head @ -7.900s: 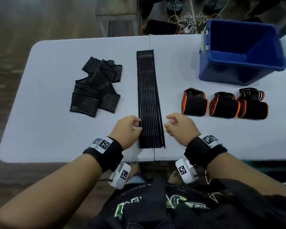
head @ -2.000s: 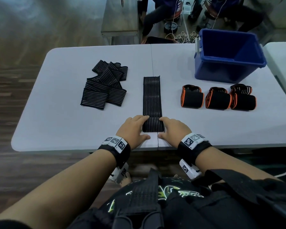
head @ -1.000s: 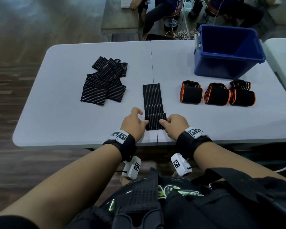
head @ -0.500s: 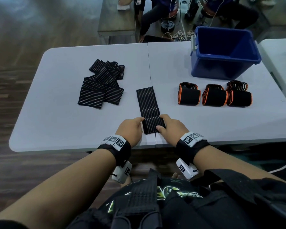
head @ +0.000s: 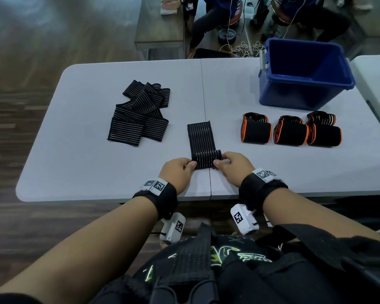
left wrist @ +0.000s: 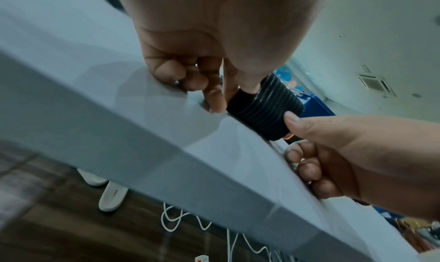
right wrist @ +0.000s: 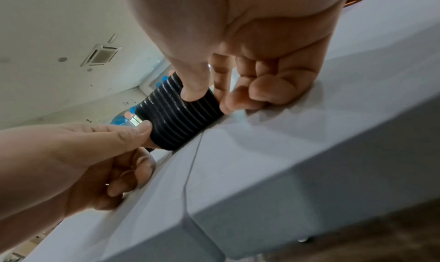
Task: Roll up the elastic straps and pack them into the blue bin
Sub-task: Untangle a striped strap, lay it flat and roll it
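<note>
A black striped elastic strap [head: 201, 137] lies on the white table [head: 75, 167], its near end wound into a roll [head: 206, 159] [left wrist: 264, 110] [right wrist: 176, 115]. My left hand [head: 178, 172] [left wrist: 228, 89] pinches the roll's left end between thumb and fingers. My right hand [head: 235, 165] [right wrist: 204, 91] pinches its right end the same way. A short flat stretch of strap reaches away from me. The blue bin [head: 305, 73] stands open at the far right.
A loose pile of unrolled black straps [head: 140, 115] lies to the left. Three rolled straps with orange edges [head: 290, 131] sit in a row in front of the bin. People sit beyond the table's far edge among cables [head: 239, 44].
The roll has grown and the flat part of the strap has shortened. Both hands stay at the roll's ends near the table's front edge.
</note>
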{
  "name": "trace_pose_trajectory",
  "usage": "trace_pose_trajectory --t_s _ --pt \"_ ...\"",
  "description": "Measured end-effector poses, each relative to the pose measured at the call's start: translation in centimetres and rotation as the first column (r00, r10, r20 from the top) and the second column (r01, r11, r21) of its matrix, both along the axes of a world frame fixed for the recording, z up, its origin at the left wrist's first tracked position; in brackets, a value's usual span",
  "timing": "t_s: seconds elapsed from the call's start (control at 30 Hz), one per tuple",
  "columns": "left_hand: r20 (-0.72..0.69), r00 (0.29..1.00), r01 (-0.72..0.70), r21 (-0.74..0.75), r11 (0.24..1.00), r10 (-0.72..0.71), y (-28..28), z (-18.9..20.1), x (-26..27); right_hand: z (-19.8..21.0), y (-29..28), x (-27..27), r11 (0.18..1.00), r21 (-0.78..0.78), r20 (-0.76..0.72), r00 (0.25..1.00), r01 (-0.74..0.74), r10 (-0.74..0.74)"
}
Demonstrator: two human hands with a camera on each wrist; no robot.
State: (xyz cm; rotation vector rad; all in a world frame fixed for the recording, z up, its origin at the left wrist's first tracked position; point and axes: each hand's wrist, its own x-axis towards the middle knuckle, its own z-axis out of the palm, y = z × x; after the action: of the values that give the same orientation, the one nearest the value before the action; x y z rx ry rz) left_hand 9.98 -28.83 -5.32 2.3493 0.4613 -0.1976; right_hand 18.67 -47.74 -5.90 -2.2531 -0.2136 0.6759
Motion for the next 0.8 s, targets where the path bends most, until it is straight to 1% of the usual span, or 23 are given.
trace_pose_trajectory --t_s 0.17,0.37,0.43,0.5,0.57,0.6,0.7,0.77,0.8 --pt "-0.023 0.996 -0.084 -0.019 0.996 0.084 0.0 -0.5 0.9 0.7 0.5 0.1 0.993 -0.118 0.052 0.998 -0.017 0.023" --pt "-0.094 0.993 -0.061 0.046 0.997 0.065 -0.4 -0.1 1.5 1.2 0.9 0.1 0.977 -0.213 0.028 0.999 -0.02 0.026" --pt "-0.065 0.994 -0.087 0.074 0.993 0.092 -0.4 -0.1 1.6 1.4 1.0 0.2 0.974 -0.226 0.013 1.0 -0.021 0.025" --pt "0.018 0.995 -0.099 0.071 0.993 0.098 -0.3 -0.1 1.4 1.4 1.2 0.3 0.971 -0.236 -0.003 1.0 -0.026 0.026" --pt "0.097 0.995 -0.026 0.101 0.995 0.016 -0.1 -0.3 1.3 1.6 1.3 0.4 0.968 -0.249 -0.016 1.0 -0.03 0.027" --pt "0.114 0.993 0.026 0.124 0.992 -0.04 0.0 -0.4 1.2 1.6 1.3 0.5 0.967 -0.251 -0.024 0.999 -0.031 0.026" --pt "0.079 0.983 0.145 0.221 0.964 -0.166 0.4 -0.3 0.9 1.7 1.5 0.7 0.97 -0.243 -0.059 0.998 -0.017 0.002" --pt "0.082 0.977 0.169 0.28 0.945 -0.199 0.4 -0.2 0.8 1.7 1.5 0.7 0.965 -0.261 -0.06 0.998 -0.006 -0.01" --pt "0.093 0.972 0.18 0.299 0.937 -0.216 0.3 -0.1 0.8 1.7 1.5 0.6 0.964 -0.265 -0.037 0.999 0.0 -0.01"
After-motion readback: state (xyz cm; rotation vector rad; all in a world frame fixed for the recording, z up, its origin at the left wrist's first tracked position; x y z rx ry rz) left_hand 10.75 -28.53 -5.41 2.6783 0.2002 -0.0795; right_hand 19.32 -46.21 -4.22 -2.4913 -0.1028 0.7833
